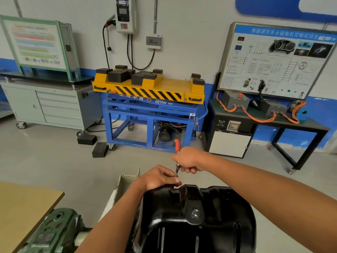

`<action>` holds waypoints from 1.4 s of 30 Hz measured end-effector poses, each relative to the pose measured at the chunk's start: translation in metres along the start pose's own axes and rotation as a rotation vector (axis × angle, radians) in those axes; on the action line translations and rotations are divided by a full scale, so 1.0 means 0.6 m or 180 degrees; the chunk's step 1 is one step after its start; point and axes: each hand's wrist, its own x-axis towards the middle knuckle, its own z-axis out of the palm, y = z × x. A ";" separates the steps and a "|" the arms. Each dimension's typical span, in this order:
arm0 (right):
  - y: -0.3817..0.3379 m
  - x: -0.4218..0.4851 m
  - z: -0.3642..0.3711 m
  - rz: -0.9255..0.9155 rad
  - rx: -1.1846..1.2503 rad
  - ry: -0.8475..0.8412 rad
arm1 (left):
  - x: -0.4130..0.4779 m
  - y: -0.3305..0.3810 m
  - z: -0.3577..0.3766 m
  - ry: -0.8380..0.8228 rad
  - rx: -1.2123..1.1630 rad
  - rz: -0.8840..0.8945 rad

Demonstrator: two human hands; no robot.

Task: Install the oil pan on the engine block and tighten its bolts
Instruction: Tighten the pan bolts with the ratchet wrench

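The black pan (197, 221) fills the lower middle of the view, sump up. Both forearms reach forward to its far edge, the right one crossing in from the right. The right hand (188, 159) is fisted round the wrench (176, 145), its red handle sticking up above the knuckles. The left hand (160, 177), just below at the pan's far rim, pinches the wrench's shaft between thumb and fingertips.

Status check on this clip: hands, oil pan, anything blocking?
Right hand grips red-handled wrench. Left hand pinches its shaft at oil pan far rim. No obstruction visible.
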 end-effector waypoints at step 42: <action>-0.008 -0.024 -0.013 -0.1339 -0.1330 0.0130 | 0.000 -0.001 -0.006 -0.0025 0.0197 -0.0309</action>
